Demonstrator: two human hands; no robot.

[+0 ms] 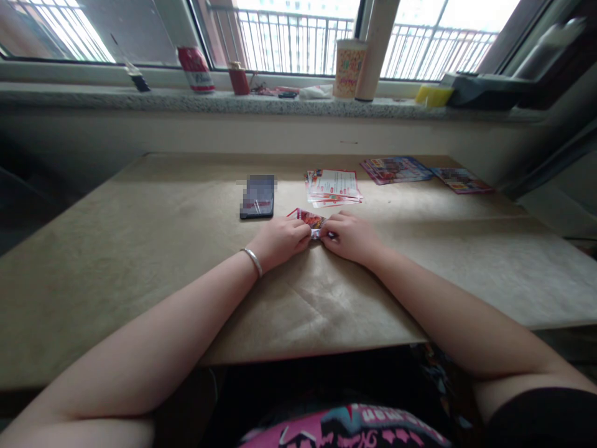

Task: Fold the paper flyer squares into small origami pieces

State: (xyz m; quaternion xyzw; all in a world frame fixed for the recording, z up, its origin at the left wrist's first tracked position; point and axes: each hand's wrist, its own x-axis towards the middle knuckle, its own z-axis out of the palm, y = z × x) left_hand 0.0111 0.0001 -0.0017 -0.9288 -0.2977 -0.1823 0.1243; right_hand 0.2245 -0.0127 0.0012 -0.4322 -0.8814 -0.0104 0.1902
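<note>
A small folded piece of red printed paper (311,219) lies on the brown paper-covered table (140,249), pinched between both hands. My left hand (280,241), with a silver bangle on its wrist, has its fingers curled on the paper's left side. My right hand (352,238) presses its fingertips on the paper's right side. Most of the folded paper is hidden under the fingers.
A dark phone (257,196) lies just beyond my left hand. A stack of printed leaflets (333,186) lies behind the hands, with more leaflets (395,169) at the far right. Cups, a red can (196,70) and small items stand on the windowsill.
</note>
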